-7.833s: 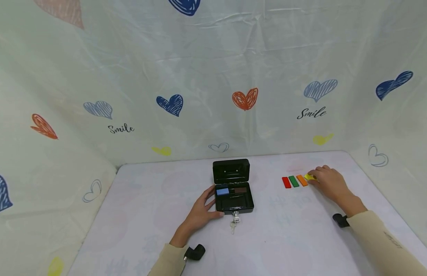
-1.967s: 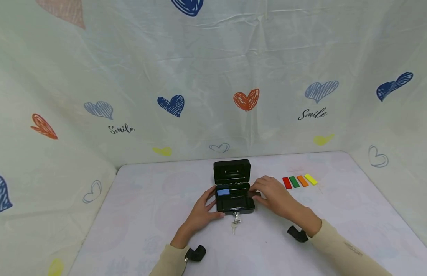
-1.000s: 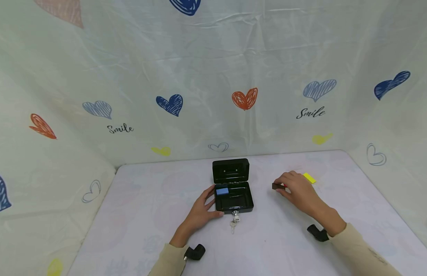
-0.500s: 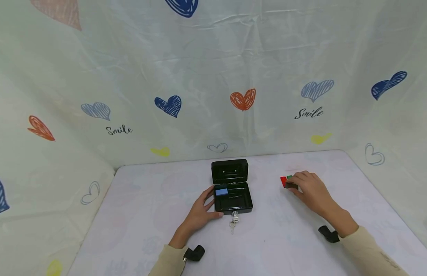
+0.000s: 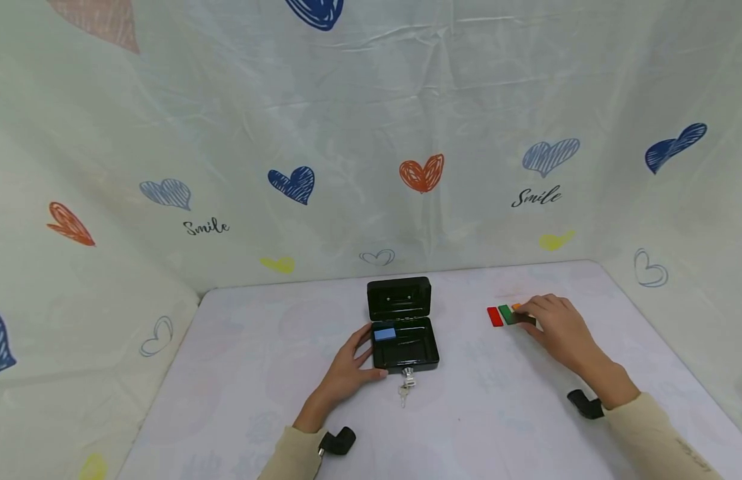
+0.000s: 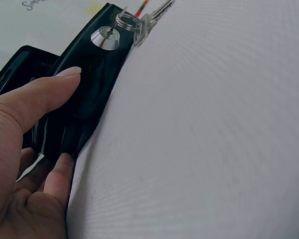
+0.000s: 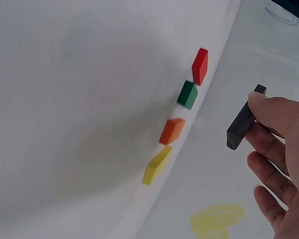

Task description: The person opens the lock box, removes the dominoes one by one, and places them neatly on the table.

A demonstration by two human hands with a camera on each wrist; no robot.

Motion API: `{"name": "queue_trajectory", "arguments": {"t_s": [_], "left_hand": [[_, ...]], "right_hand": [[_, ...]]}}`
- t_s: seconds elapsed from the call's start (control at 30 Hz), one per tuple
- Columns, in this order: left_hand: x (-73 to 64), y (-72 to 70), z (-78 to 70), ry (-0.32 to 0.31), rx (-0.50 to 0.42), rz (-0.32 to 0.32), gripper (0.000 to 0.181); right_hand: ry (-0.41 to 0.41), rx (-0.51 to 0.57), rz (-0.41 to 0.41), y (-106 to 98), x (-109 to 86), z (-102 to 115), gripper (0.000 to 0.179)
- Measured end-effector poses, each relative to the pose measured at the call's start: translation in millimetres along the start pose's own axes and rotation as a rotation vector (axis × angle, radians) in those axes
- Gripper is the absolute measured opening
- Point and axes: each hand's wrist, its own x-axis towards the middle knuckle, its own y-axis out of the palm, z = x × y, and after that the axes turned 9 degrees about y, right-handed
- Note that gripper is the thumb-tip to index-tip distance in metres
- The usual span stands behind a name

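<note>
My left hand [image 5: 342, 373] grips the near left corner of a black cash box [image 5: 429, 347], thumb on its front and fingers along its side. The lid [image 5: 401, 298] stands raised. Inside, at the left, lies a blue block [image 5: 385, 335]. Over the table at the right, my right hand [image 5: 561, 331] pinches a dark brown block [image 7: 245, 118] between thumb and fingers. Beneath it runs a row of flat blocks: red [image 5: 495, 317], green [image 5: 506, 314], orange [image 7: 172, 131] and yellow [image 7: 157, 165]. The hand covers the yellow one in the head view.
A silver lock [image 6: 106, 39] sits on the box's front, with keys [image 5: 403, 395] hanging from it onto the white table [image 5: 275, 320]. A white sheet printed with hearts [image 5: 421, 173] rises behind the table's back edge.
My right hand has taken the brown block out of the box and carried it right, past the red and green blocks. Earlier it was at the yellow block. The left hand stays on the box.
</note>
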Motion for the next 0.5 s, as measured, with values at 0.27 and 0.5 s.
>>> {"name": "queue_trajectory", "arguments": {"t_s": [0.27,0.5], "left_hand": [[0.2,-0.7,0.5,0.004,-0.011,0.007,0.095],[4.5,-0.8,18.0,0.008,-0.027,0.004,0.097]], "right_hand": [[0.054,0.005,0.007,-2.0,0.7,-16.5,0.033],[0.119,-0.008,0.023,-2.5,0.7,-32.3,0.03]]}}
